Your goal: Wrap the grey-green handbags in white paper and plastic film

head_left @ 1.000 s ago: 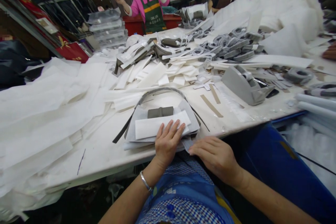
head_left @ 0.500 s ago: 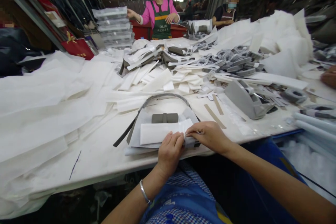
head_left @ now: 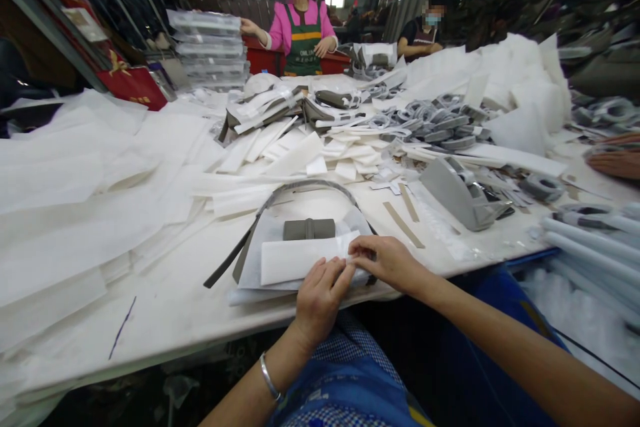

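A grey-brown handbag (head_left: 241, 265) lies flat at the near edge of the table, partly covered by a thin white sheet (head_left: 265, 233). Its dark strap (head_left: 227, 260) arches round the far side. A rolled grey-brown piece (head_left: 309, 229) rests on the sheet, and nearer me lies a white foam strip (head_left: 295, 259). My left hand (head_left: 323, 293) rests on the strip's near right part, fingers stretched out and pressing down. At the strip's right end my right hand (head_left: 387, 263) is closed in a pinch. What sits between its fingertips is too small to make out.
Large white sheets (head_left: 90, 187) cover the left of the table. Beyond the bag lie heaped foam strips (head_left: 300, 153) and coiled grey straps (head_left: 435, 120). A grey bag piece (head_left: 447, 193) stands at right, near white tubes (head_left: 590, 247). A co-worker (head_left: 303, 27) stands across the table.
The view has shifted slightly, so most things sit a little further left. My left fingers are closer to my right fingertips; the bag and foam strip stay in place.
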`<state>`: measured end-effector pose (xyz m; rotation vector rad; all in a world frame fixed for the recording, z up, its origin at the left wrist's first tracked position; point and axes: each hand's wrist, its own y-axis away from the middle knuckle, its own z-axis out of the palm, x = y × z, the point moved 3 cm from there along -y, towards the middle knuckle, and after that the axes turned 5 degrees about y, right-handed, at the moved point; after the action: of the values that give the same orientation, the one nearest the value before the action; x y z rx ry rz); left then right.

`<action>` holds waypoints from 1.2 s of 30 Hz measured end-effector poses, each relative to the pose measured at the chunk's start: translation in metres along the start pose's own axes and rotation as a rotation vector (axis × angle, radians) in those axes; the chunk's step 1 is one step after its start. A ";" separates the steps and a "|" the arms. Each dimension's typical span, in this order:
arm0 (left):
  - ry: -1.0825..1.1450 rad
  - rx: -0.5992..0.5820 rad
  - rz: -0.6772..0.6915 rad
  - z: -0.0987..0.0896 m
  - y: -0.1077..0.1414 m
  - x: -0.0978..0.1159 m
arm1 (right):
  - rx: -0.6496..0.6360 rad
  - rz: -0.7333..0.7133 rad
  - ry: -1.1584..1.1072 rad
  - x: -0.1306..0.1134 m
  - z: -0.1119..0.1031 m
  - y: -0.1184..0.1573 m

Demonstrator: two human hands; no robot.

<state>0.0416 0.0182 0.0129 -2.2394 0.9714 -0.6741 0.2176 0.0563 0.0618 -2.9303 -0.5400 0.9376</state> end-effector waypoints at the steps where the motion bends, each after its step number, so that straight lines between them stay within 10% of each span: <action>1: -0.004 -0.004 0.004 0.000 0.000 0.000 | 0.004 -0.004 0.003 0.001 0.002 0.000; 27: 0.030 -0.011 0.086 -0.004 -0.002 0.002 | -0.004 0.040 -0.111 0.012 0.000 -0.010; 31: 0.044 -0.011 0.089 -0.003 -0.003 0.000 | 0.270 0.099 0.016 0.057 -0.054 0.007; 36: 0.063 0.021 0.118 -0.003 -0.004 -0.002 | 0.546 0.574 0.330 0.153 -0.166 0.041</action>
<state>0.0404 0.0207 0.0168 -2.1348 1.1128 -0.7017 0.4409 0.0832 0.1067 -2.6455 0.5160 0.4782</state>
